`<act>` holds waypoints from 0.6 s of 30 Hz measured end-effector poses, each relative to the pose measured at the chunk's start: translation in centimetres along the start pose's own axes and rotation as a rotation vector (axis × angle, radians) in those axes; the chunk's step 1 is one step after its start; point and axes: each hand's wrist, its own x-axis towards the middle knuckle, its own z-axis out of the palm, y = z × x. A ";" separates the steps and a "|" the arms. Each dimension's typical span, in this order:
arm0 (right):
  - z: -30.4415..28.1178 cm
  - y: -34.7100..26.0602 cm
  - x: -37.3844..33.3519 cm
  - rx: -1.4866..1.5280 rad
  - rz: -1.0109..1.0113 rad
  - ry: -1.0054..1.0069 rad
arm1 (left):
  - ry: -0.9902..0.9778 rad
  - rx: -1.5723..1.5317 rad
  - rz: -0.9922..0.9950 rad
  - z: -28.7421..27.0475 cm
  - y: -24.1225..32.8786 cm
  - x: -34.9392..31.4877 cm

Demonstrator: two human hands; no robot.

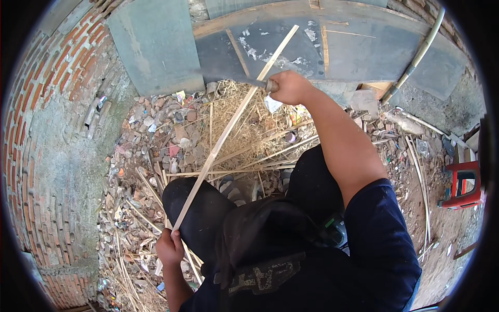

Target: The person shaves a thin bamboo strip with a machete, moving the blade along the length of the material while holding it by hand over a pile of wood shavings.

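Observation:
A long pale bamboo strip slants across the view, from beside my left knee up toward the far boards. My left hand is closed around its near, lower end. Farther out, my right hand grips the handle of a large knife. The blade points left and is smeared by motion, crossing the strip near its far part. Whether the edge touches the strip I cannot tell. Below the blade lies a heap of straw-coloured shavings.
Several loose strips lie across the rubble ground near my feet. A brick wall rises at the left, grey boards stand ahead, and a pole leans at the far right. A red plastic stool sits at the right.

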 end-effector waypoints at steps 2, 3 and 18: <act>-0.7 0.5 0.1 -0.075 -0.050 -0.096 | -0.005 -0.032 0.006 -0.1 -0.7 -0.4; -0.8 1.9 -0.2 -0.076 -0.045 -0.089 | -0.003 -0.034 0.014 -0.3 -1.6 -1.0; 3.8 12.3 2.5 0.327 0.433 0.177 | 0.218 0.001 -0.589 -0.5 -9.0 -13.2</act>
